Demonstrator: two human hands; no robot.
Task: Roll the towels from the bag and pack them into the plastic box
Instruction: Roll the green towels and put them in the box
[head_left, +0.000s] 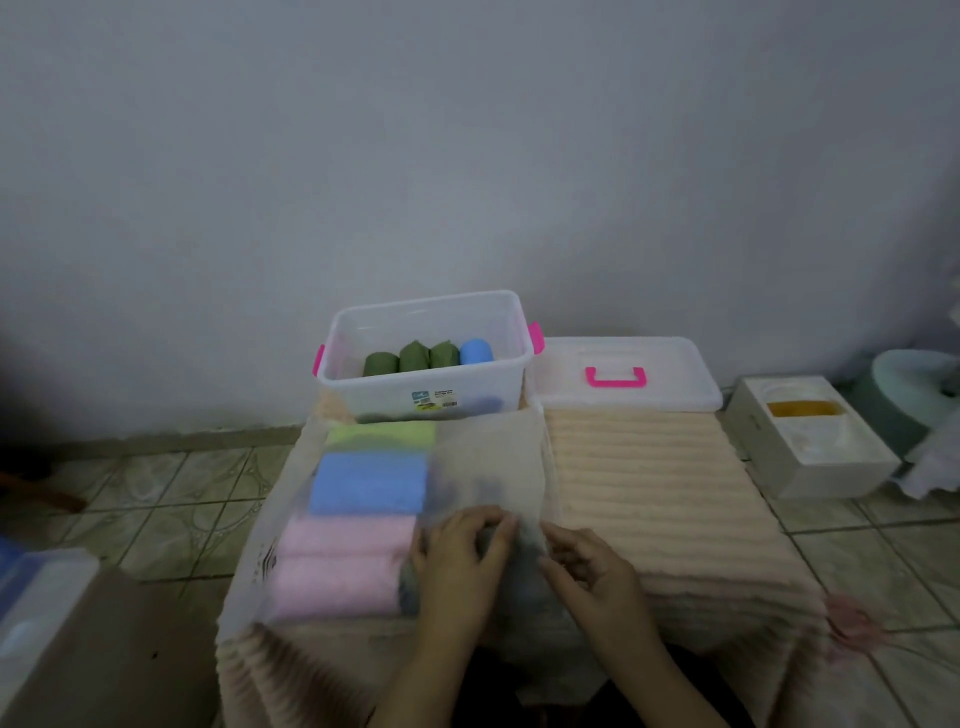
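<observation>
towels (428, 356), three green and one blue, lie rolled in the plastic box (423, 387); both hands' fingers (488, 525) pinch the bag (488, 462).

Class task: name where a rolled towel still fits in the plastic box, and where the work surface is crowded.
Free: the plastic box right of the blue roll and in front of the green rolls. Crowded: the bag, under both hands, left hand, right hand.

Box sticker: the plastic box (423, 358) carries a label (434, 401) on its front wall, print too small and blurred to read.
Bag print: dark marks on the bag (262, 558), illegible.
</observation>
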